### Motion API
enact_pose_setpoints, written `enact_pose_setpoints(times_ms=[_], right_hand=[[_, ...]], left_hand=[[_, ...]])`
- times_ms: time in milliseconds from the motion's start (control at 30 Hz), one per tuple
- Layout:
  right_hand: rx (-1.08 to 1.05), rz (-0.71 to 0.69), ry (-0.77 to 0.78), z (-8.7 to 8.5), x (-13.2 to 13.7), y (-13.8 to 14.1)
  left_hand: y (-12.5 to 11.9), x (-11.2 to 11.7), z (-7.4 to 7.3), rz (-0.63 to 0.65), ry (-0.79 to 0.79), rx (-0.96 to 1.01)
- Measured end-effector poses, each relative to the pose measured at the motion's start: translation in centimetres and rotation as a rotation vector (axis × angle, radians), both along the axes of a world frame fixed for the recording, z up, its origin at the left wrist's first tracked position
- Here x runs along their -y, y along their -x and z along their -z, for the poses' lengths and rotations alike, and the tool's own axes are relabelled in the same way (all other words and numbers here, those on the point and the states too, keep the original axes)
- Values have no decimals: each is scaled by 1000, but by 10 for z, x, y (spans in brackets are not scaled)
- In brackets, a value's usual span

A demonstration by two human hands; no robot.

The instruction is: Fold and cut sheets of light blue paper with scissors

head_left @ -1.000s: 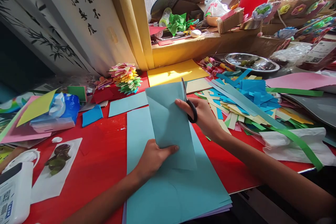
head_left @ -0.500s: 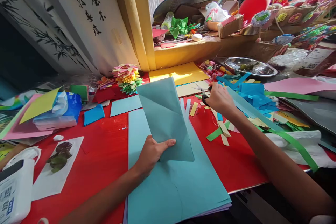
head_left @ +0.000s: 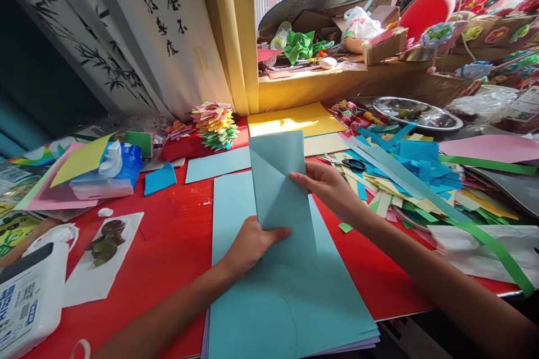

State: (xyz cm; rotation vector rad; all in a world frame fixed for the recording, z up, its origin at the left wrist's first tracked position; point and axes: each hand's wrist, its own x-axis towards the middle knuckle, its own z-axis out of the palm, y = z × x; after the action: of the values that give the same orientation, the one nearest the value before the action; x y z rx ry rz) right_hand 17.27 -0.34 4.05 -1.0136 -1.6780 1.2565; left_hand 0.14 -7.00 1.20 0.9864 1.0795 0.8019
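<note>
My left hand point(head_left: 251, 242) pinches the lower left corner of a folded light blue paper point(head_left: 280, 190), which stands tilted above a stack of light blue sheets point(head_left: 290, 297). At the paper's right edge my right hand point(head_left: 327, 186) grips it, thumb in front. Black-handled scissors point(head_left: 352, 165) lie on the red table point(head_left: 168, 247) just past my right hand, beside a heap of blue, yellow and green paper strips point(head_left: 404, 174).
A stack of small folded coloured papers point(head_left: 214, 123) stands at the back. Yellow sheets point(head_left: 295, 119) lie under the cluttered window sill point(head_left: 337, 67). A metal bowl point(head_left: 416, 112) is at the right, tissue packs point(head_left: 113, 171) and a white bottle point(head_left: 29, 303) at the left.
My right hand cut at the paper with the scissors, carried them to the right, laid them down by the strips and came back to the paper's right edge. Left hand kept hold.
</note>
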Motion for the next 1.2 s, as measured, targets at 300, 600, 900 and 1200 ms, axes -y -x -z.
enact_pose_setpoints(times_ms=[300,600,900,1200], right_hand=[[-62,-164,213,13,8,9],[-55,-174,232,16,11,13],[-81,-175,271,18,11,14],[-45,-172,258,17,12,15]], left_hand=[[27,-26,-14,-333,-427,-172],[33,-28,-16,-347,-469,-218],[33,-31,-18,-318,-426,-170],[38,-36,-18,-473,-488,-223]])
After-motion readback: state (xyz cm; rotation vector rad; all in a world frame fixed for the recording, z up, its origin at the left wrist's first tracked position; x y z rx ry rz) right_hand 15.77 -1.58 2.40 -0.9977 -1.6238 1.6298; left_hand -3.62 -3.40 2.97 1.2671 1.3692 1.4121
